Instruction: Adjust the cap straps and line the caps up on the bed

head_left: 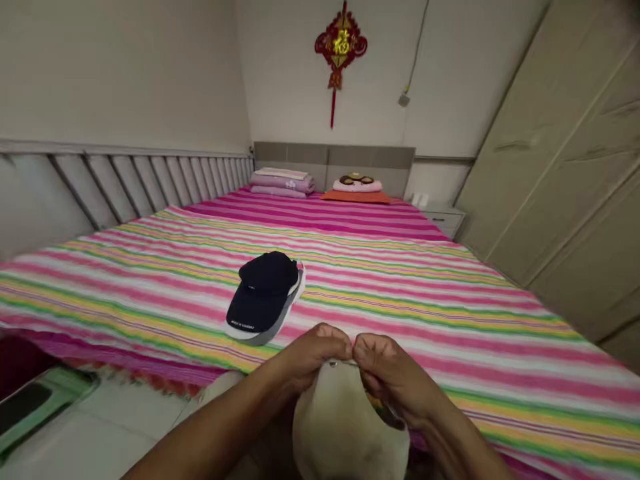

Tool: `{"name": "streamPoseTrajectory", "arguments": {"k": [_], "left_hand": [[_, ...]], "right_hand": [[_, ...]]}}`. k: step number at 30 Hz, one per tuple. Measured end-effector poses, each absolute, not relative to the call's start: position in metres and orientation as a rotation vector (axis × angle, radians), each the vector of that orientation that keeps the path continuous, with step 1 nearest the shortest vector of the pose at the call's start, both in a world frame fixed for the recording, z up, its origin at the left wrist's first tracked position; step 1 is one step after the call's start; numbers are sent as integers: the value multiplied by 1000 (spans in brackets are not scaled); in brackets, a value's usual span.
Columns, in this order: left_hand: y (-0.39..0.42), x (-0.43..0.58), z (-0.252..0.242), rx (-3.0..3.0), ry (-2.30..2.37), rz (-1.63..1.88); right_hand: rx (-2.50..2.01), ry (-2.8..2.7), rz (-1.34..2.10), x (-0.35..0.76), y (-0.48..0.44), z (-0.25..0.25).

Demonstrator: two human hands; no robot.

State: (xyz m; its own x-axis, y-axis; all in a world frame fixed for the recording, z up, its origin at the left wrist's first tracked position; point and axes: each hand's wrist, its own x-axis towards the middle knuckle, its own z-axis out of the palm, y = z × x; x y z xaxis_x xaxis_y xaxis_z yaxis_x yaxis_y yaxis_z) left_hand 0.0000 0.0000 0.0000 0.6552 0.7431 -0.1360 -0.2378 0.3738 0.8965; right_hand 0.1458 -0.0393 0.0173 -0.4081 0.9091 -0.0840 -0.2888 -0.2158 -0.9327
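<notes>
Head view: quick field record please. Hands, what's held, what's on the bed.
left hand: pinching the edge of the beige cap, fingertips meeting the other hand
right hand: pinching the same edge
beige cap: held low, in front of the bed
navy cap: on the striped bedspread, pale brims beneath
folded bedding: by the headboard
wall: red ornament

I hold a cream-coloured cap (345, 427) in both hands, low in front of me, just off the near edge of the striped bed (450, 333). Its rounded crown faces me, plain and smooth, with no print that I can see. My left hand (315, 353) and right hand (387, 373) pinch its upper edge, fingertips almost meeting over a small shiny bit there. The cap's lower part runs out of view.
</notes>
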Motion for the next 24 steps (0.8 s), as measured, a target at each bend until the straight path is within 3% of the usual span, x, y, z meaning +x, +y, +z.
{"name": "streamPoseTrajectory", "arguments": {"k": [6, 15, 24], "left_hand": [[7, -5, 7, 749, 658, 592], [8, -8, 5, 971, 627, 578], [11, -5, 8, 930, 590, 607]], "right_hand": [[-795, -1094, 1848, 139, -35, 16], [-916, -1318, 1822, 152, -27, 16], [-848, -1128, 1883, 150, -28, 11]]}}
